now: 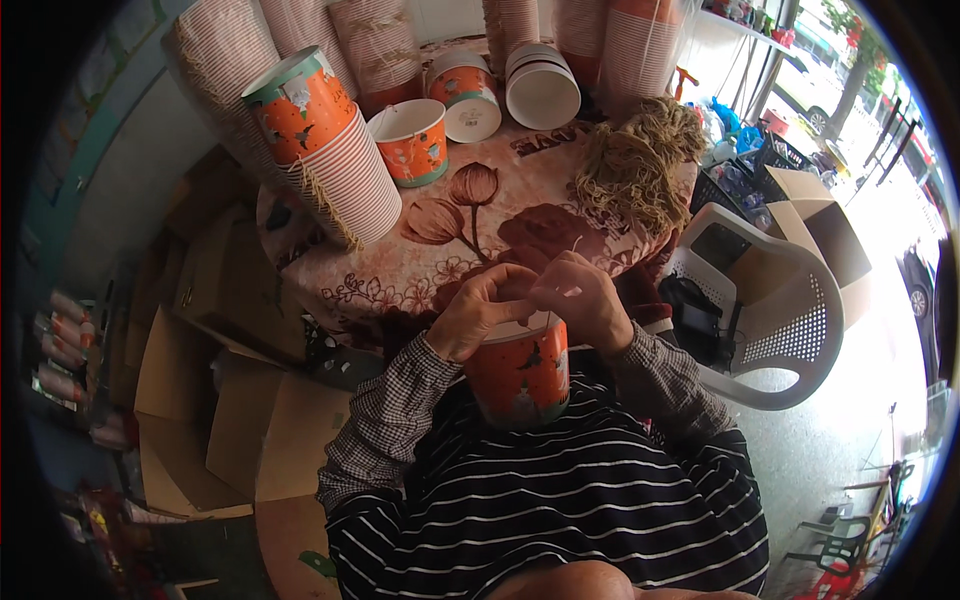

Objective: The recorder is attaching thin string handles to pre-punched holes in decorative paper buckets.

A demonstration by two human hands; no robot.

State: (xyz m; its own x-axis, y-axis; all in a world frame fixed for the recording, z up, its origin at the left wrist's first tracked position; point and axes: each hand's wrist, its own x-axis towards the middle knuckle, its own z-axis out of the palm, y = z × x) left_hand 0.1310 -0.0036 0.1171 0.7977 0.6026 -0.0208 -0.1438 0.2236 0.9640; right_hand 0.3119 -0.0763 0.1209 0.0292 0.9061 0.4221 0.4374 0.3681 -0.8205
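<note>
An orange paper bucket (522, 375) with a green base and dark printed figures rests on my lap, close to the table's near edge. Over its rim, my left hand (488, 312) has thumb and fingers pinched together; whatever lies between them is too small to make out. My right hand (585, 298) meets it from the right, fingers closed on a thin cord. A short stretch of that cord hangs at the bucket's rim, and a loose end sticks up above the knuckles. The hands hide part of the rim.
Tall stacks of paper buckets (345, 185) line the table's far and left sides. Near them stand an orange bucket (415, 150) and tipped white ones (543, 95). Tan cords (640, 160) lie heaped at right. A plastic chair (790, 320) and cardboard boxes (230, 420) flank me.
</note>
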